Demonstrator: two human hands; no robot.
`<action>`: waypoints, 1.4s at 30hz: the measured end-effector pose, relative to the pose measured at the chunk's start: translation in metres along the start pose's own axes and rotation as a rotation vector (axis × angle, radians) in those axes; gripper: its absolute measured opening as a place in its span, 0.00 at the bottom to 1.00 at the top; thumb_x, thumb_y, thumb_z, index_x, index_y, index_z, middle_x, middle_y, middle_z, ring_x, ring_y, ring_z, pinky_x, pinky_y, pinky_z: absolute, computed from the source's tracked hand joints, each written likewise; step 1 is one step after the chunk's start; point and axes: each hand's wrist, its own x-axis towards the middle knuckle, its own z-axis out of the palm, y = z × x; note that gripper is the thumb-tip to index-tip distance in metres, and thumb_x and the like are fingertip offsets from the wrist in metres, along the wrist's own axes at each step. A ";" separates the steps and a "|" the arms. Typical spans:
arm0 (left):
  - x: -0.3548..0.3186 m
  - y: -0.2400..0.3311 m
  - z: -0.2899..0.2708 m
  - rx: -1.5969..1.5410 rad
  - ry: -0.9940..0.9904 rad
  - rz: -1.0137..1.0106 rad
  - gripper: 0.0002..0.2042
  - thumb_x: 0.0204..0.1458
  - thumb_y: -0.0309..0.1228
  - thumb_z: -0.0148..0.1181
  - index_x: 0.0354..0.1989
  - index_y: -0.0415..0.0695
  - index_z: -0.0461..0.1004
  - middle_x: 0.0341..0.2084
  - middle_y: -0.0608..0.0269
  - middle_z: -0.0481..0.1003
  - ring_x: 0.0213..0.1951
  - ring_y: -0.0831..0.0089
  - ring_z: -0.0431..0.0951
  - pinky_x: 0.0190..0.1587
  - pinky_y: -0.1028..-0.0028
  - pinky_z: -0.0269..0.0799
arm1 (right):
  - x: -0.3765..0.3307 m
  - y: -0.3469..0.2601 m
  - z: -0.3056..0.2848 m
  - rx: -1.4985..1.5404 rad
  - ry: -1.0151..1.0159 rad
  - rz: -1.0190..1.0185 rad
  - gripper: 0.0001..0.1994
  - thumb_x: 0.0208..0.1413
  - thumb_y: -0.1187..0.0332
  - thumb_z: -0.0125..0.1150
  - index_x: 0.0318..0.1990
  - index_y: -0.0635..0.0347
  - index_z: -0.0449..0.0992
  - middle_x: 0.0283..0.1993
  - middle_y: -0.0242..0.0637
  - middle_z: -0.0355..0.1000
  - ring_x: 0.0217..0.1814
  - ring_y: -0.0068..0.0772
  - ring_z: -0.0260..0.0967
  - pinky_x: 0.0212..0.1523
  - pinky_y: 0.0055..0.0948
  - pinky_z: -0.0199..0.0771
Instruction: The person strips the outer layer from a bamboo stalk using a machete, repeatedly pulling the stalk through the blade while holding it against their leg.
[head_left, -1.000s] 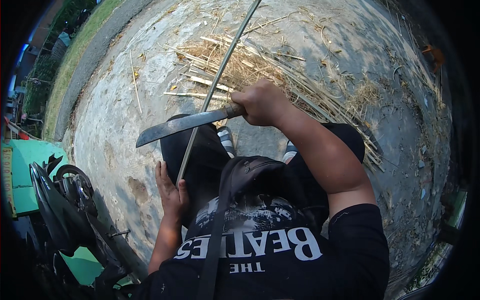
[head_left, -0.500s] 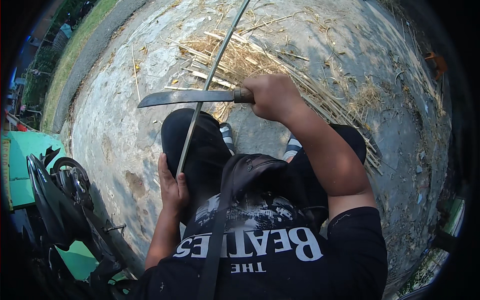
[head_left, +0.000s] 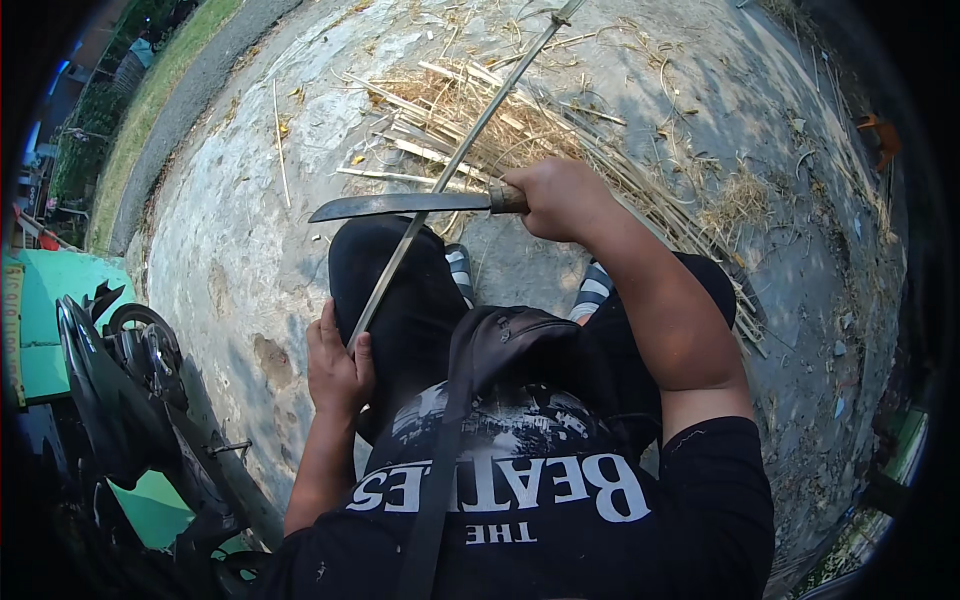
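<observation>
Gripping a long, thin bamboo strip at its near end, the left hand sits left of centre in the frame, fingers curled and pressed around the stalk beside a dark-trousered knee. The strip runs diagonally from that hand up to the top edge of the frame, right of centre, crossing over the knee on the way. The right hand, just above the middle of the frame, is clenched tight on the handle of a machete; its long, dark blade lies nearly level and points toward the left, crossing the strip at about mid-length. Whether the edge is biting into the strip or only laid against it cannot be told.

Behind the blade, in the upper centre, a loose heap of split bamboo and dry shavings spreads over pale, cracked concrete ground. A striped sandal shows just right of centre, under the right forearm. A black shoulder bag rests in the person's lap, low in the frame. At the lower left a parked motorcycle stands against a green surface, well apart from both hands.
</observation>
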 end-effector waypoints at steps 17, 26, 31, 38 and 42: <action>0.014 -0.005 -0.002 0.053 -0.069 -0.028 0.35 0.67 0.52 0.46 0.71 0.35 0.54 0.22 0.39 0.77 0.27 0.38 0.80 0.28 0.48 0.73 | 0.020 0.006 0.024 -0.030 0.170 -0.137 0.06 0.44 0.68 0.64 0.31 0.52 0.76 0.28 0.40 0.77 0.36 0.51 0.79 0.38 0.49 0.78; 0.012 -0.006 -0.007 0.014 -0.114 -0.024 0.35 0.67 0.52 0.46 0.70 0.33 0.54 0.22 0.39 0.77 0.27 0.37 0.79 0.28 0.48 0.72 | 0.012 -0.021 0.039 -0.080 0.312 -0.313 0.05 0.46 0.67 0.65 0.30 0.50 0.75 0.28 0.35 0.76 0.32 0.43 0.78 0.37 0.45 0.76; 0.020 -0.004 -0.004 0.055 -0.170 -0.045 0.37 0.67 0.54 0.46 0.70 0.32 0.53 0.22 0.39 0.77 0.28 0.36 0.79 0.29 0.47 0.72 | 0.025 -0.001 0.047 -0.072 0.285 -0.222 0.05 0.47 0.66 0.65 0.31 0.50 0.75 0.27 0.35 0.75 0.32 0.44 0.78 0.37 0.43 0.75; 0.014 -0.006 -0.007 0.018 -0.173 -0.078 0.38 0.67 0.55 0.45 0.71 0.32 0.52 0.22 0.38 0.77 0.29 0.35 0.79 0.30 0.47 0.72 | 0.018 -0.020 0.042 -0.087 0.369 -0.336 0.05 0.46 0.66 0.65 0.30 0.49 0.75 0.25 0.34 0.74 0.31 0.44 0.77 0.37 0.43 0.73; 0.020 -0.007 -0.005 0.017 -0.190 -0.074 0.38 0.67 0.55 0.44 0.71 0.32 0.51 0.22 0.37 0.77 0.30 0.35 0.79 0.31 0.46 0.72 | 0.028 0.014 0.034 -0.061 0.385 -0.274 0.05 0.45 0.67 0.66 0.29 0.49 0.74 0.25 0.34 0.74 0.31 0.44 0.77 0.37 0.43 0.73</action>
